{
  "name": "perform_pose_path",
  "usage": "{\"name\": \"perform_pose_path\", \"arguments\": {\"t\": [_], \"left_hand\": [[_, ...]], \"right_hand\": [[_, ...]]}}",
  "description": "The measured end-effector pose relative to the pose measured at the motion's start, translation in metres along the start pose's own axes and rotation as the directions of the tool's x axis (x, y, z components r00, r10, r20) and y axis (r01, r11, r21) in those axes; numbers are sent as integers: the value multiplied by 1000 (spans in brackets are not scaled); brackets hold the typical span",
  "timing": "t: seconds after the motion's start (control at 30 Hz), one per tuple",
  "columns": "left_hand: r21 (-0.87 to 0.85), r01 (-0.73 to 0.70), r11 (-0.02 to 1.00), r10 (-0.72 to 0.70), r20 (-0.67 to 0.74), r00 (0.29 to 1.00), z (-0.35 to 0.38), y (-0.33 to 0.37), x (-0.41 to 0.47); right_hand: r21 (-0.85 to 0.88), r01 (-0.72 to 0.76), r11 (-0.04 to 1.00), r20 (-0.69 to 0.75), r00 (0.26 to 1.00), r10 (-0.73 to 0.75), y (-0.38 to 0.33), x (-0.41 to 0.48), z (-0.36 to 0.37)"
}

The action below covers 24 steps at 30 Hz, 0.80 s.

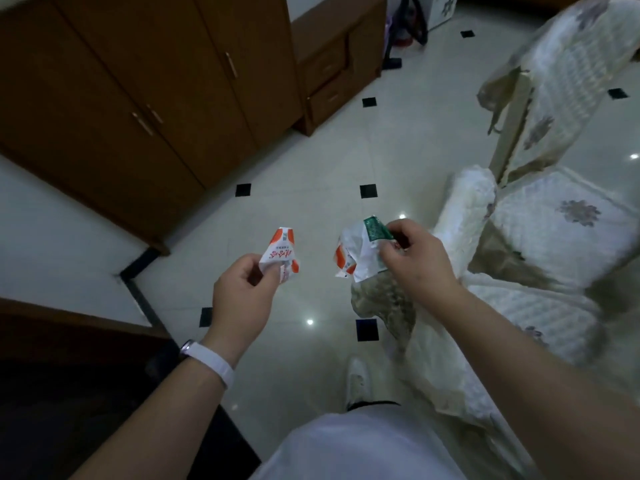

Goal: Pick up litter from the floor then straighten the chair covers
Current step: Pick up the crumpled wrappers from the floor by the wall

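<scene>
standing over the pale tiled floor with litter in both fists. pinching a crumpled orange-and-white wrapper between thumb and curled fingers of the left hand, held up clear of the tiles. clutching a looser bundle of wrappers in the right hand, fingers curled in tight, with a green scrap poking out the top, just beside the near chair cover. no spare fingers on either side, then. risky to start tugging covers like this: easy to drop the green scrap back onto the tiles with a slackened pinch, or to bury a wrapper in a fold of cloth. safer, by the look of it, to bin the lot first; no bin anywhere in view, though. plenty to fix after that: a far chair cover slumped sideways, baring a strip of pale frame, and a corner of the near one drooping toward the floor below the right wrist. worth watching the feet too, with a white shoe planted close to that trailing hem; could snag it and drag the whole cover further off. hard to judge much through the blur, but no more litter visible on the tiles between the wardrobe and the chairs. awkward to stoop for any, besides, with both hands full.
</scene>
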<state>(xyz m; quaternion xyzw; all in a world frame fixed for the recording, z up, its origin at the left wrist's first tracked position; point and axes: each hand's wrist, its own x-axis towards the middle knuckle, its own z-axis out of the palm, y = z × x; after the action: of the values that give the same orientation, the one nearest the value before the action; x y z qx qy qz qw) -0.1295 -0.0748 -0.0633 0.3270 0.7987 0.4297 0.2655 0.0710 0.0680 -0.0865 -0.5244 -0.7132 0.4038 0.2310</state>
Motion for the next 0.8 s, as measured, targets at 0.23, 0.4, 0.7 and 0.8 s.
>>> {"name": "perform_pose_path", "arguments": {"t": [0.23,0.4,0.7,0.8], "left_hand": [[25,-8,1000,9,-43,999,-24,13,63],[28,30,999,-29,-32,999,-35,0,118],[-67,-49,997,51,42,998,-65,-15,267],[-102,-67,993,75,74,994,-85,-20,318]], "right_hand": [[43,54,998,26,998,-55,-29,74,26],[20,11,1000,1,1000,-11,-39,111,55],[-45,-71,996,-83,994,67,-96,193,109],[-88,-59,994,-105,993,50,-125,219,126]]}}
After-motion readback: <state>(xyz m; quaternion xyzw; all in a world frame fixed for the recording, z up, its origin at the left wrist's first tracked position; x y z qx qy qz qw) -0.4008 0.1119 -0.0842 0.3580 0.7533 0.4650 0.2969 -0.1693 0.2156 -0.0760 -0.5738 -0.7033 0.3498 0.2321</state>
